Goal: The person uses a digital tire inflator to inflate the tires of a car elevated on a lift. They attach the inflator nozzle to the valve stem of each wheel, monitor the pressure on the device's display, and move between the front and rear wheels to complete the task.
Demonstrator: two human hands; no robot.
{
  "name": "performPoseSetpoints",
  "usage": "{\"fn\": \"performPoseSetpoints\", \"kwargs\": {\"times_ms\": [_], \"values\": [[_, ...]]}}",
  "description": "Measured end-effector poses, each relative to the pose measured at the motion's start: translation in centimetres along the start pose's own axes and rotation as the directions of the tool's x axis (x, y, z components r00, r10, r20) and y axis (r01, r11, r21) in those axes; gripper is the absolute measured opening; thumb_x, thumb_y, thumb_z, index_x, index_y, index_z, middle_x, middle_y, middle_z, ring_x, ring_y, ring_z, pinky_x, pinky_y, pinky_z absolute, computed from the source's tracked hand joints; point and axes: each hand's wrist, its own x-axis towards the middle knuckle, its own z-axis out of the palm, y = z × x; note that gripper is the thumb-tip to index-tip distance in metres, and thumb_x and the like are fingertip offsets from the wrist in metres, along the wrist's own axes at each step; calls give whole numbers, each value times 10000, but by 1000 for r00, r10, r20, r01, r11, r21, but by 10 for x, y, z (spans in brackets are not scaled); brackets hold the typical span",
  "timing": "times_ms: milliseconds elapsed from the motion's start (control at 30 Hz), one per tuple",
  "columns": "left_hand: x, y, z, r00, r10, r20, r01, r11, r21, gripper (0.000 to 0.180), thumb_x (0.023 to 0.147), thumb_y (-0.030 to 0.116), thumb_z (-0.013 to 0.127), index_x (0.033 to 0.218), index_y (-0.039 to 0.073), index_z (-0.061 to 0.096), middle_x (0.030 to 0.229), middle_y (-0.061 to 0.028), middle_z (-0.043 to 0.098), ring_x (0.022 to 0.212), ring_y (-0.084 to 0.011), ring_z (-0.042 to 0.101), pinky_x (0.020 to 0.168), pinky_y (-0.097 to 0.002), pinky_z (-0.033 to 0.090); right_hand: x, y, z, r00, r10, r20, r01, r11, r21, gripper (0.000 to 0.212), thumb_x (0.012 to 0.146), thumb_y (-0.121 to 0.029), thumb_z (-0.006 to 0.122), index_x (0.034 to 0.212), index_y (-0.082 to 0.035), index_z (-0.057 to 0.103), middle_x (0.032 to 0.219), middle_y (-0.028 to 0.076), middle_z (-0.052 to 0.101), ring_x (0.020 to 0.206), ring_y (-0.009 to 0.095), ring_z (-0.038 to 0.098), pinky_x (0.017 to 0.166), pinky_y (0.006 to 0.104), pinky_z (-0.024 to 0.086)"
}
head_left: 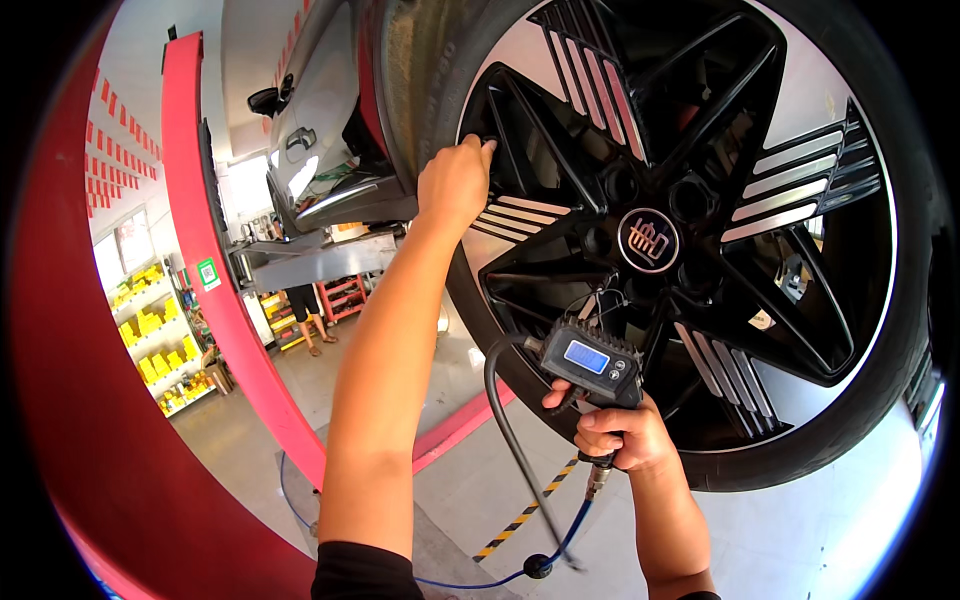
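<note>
A wheel with black and silver spokes [648,240] and a black tyre [740,472] fills the right side of my view. My left hand [457,183] reaches up to the left edge of its rim. The fingers there are closed together, and whatever is between them is hidden. In front of the lower spokes, my right hand [630,433] grips the handle of a digital tyre inflator gauge [592,363] with a lit blue display. A black hose [508,430] curves from the gauge and hangs down. From the handle's lower fitting runs a blue air hose [575,522].
A silver car body [325,150] stands raised beyond the wheel. Left of my arm rises a red lift post [225,270]. Shelves with yellow boxes [150,325] and a person's legs [303,310] are farther back. Black-and-yellow striped tape [525,515] crosses the floor.
</note>
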Motion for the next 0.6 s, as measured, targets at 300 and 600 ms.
{"fn": "performPoseSetpoints", "kwargs": {"times_ms": [300, 600], "values": [[28, 11, -43, 939, 35, 341, -157, 929, 336, 367, 1023, 355, 558, 1062, 54, 764, 1081, -219, 733, 1034, -393, 704, 897, -483, 563, -9, -3, 2, 999, -42, -14, 42, 999, -29, 514, 770, 96, 565, 1283, 55, 577, 1165, 189, 680, 454, 50, 331, 454, 229, 273], [18, 43, -44, 932, -2, 362, -186, 855, 484, 251, 903, 96, 566, 1001, 74, 797, 1010, -149, 768, 1001, -333, 739, 846, -433, 581, -10, 6, 0, 996, -26, -86, 19, 997, -80, 509, 776, 114, 542, 1280, 52, 579, 1164, 165, 688, 469, 49, 310, 456, 228, 266]]}}
